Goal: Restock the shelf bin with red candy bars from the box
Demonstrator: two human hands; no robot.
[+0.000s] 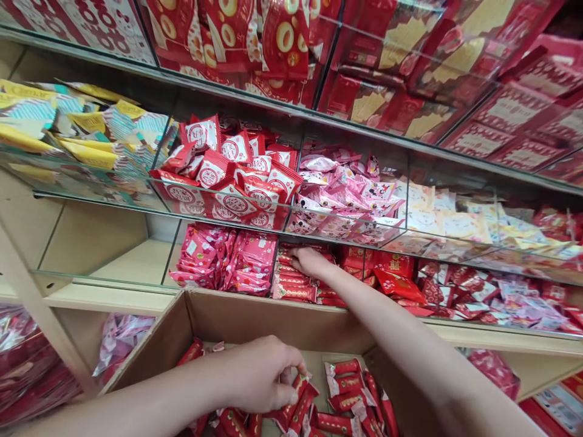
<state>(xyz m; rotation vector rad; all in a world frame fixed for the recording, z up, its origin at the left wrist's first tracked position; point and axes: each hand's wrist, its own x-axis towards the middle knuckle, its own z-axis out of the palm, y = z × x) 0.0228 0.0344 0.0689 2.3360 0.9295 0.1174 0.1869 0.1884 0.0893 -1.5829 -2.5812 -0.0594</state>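
My left hand (266, 373) is down inside a cardboard box (255, 315), its fingers closed round a few red snack packets (298, 397). More of the same red packets (348, 388) lie loose in the box. My right hand (310, 261) reaches up into a glass shelf compartment and rests on a stack of red packets (296, 285); its fingers are partly hidden by the shelf above, pressed onto the stack.
Glass shelves (91, 200) with dividers hold pink packets (228, 258), red-and-white packets (228, 176), pink cartoon packets (346, 194), yellow ones (86, 133) and pale ones (460, 221). A wooden ledge (109, 297) runs below. The left compartment of the lower shelf holds nothing visible.
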